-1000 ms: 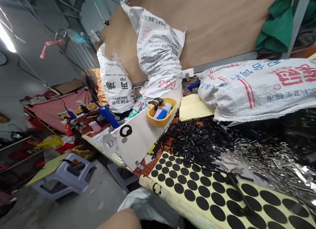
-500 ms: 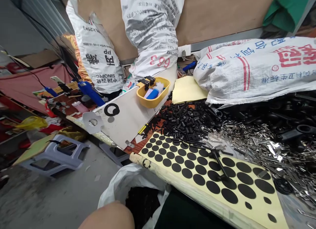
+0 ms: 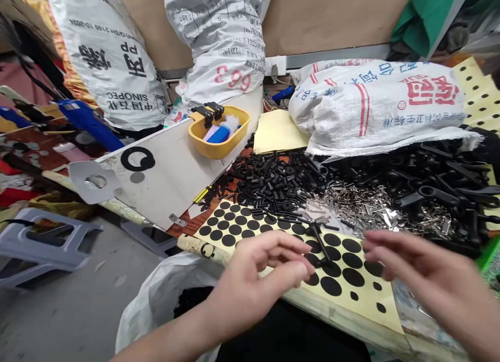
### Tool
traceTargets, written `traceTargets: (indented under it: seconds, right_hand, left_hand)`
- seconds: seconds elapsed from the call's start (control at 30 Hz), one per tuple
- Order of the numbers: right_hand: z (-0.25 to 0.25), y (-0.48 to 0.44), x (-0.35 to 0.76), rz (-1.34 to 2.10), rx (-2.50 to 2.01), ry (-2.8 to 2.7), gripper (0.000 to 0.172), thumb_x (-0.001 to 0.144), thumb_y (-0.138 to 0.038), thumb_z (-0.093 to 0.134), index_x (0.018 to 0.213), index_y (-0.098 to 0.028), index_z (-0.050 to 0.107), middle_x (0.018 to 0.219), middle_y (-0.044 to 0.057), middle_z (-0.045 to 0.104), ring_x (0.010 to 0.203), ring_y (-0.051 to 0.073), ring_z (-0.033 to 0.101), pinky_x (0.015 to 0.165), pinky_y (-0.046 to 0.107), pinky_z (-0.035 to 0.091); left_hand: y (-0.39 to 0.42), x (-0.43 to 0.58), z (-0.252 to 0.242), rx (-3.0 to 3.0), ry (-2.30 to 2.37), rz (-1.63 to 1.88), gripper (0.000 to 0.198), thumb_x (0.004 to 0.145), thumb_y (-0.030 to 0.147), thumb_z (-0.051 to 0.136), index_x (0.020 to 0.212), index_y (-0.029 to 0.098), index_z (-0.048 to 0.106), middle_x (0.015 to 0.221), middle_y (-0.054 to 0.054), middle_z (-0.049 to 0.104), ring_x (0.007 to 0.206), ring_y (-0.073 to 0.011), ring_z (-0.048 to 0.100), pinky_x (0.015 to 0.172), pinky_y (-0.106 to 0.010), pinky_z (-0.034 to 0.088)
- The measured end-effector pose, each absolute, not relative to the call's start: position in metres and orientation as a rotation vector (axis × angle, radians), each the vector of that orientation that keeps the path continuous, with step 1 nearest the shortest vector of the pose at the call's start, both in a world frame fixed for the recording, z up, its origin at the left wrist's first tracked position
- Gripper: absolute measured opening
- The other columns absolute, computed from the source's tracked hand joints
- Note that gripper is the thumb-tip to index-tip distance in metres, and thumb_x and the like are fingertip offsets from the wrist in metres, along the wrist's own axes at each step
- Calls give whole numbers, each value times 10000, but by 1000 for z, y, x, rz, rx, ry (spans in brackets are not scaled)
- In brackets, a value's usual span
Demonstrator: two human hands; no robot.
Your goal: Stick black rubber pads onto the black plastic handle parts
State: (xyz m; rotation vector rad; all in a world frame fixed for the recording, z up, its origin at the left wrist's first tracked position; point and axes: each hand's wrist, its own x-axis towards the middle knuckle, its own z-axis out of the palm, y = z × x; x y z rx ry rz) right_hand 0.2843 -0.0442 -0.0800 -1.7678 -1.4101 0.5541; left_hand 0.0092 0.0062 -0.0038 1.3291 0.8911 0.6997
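My left hand (image 3: 261, 276) hovers over the near edge of a yellow sheet of round black stickers (image 3: 214, 238), its fingers loosely curled and apart from the thumb, with nothing seen in it. Across from it, my right hand (image 3: 429, 281) is somewhat blurred above the sheet's right end, fingers stretched out and holding nothing visible. Between the two hands a slim black plastic part (image 3: 321, 242) with a crosspiece at one end lies on the sheet. Both hands are apart from it.
Behind the sheet are piles of small black parts (image 3: 279, 179) and metal pieces (image 3: 363, 203). A yellow tray (image 3: 219, 148) is clipped to a white board (image 3: 167, 190). A stuffed white sack (image 3: 375, 107) lies at the back. Below the table edge hangs a white bag (image 3: 144, 304).
Both hands have come into view over the sticker sheet. The view has swung to the right, so the tray and sacks sit further left. The black part still lies on the sheet.
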Motion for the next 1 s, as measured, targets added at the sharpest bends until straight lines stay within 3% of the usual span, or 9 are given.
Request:
traceTargets:
  seconds: [0.07,0.17,0.3,0.47,0.63,0.7,0.8,0.93,1.0]
  right_hand:
    - [-95,-32,278,715,-1793,-1487,535,758,-644,671,1054,-203,735,971,78,655,814,209,648,637,251,584]
    - [-110,-24,272,800,-1858,-1423,543,792,-640,595,1078,-196,718,984,63,657,837,215,647,695,275,583]
    - [-108,-29,276,975,-1856,-1305,616,763,-678,579,1093,-171,695,981,75,658,872,219,654,693,248,573]
    - [-112,-38,272,1005,-1857,-1261,629,693,-671,562,995,-139,711,945,91,658,844,219,652,745,267,572]
    - [-127,-45,259,973,-1766,-1279,537,762,-606,553,1015,-155,699,1000,71,644,899,189,634,788,246,556]
    - [-131,-42,255,928,-1737,-1321,505,800,-572,538,1062,-166,686,1008,61,636,871,173,626,739,238,548]
    - [-135,-35,249,828,-1730,-1468,447,842,-503,495,1109,-196,678,1007,39,615,763,139,596,649,238,504]
    - [-136,-29,241,670,-1799,-1645,398,853,-416,443,1096,-215,686,878,22,574,662,125,542,654,269,442]
    - [-137,-29,238,627,-1809,-1678,373,857,-386,438,1087,-226,684,883,18,563,667,124,537,641,263,421]
  left_hand:
    - [14,20,-9,1261,940,676,208,816,229,644,959,78,640,861,-98,690,754,-115,665,670,-161,551]
    - [7,14,-2,1450,877,948,126,862,168,590,973,143,644,878,-47,688,784,-96,668,702,-157,557]
    - [-6,-3,19,1859,655,1310,331,867,33,530,1095,253,625,965,2,675,967,-99,649,892,-201,540]
    - [21,28,-5,1651,955,886,121,859,220,601,929,140,659,846,-26,684,793,-96,660,707,-152,537]
    - [45,64,-74,1859,1181,583,187,828,165,557,974,146,673,992,-34,666,944,-151,612,916,-307,501]
    - [44,68,-92,2010,1137,523,240,823,146,543,1027,158,669,1073,-42,646,1062,-183,566,1002,-361,455]
    - [41,72,-102,2046,1051,498,264,823,148,532,1053,174,658,1114,-45,633,1114,-184,539,1041,-353,424]
    - [52,81,-101,1766,1330,519,301,840,247,532,1129,167,562,1077,-54,616,944,-130,591,878,-257,490]
    - [62,87,-99,1719,1435,513,415,830,342,554,1197,156,498,1026,-60,604,837,-135,588,804,-273,498]
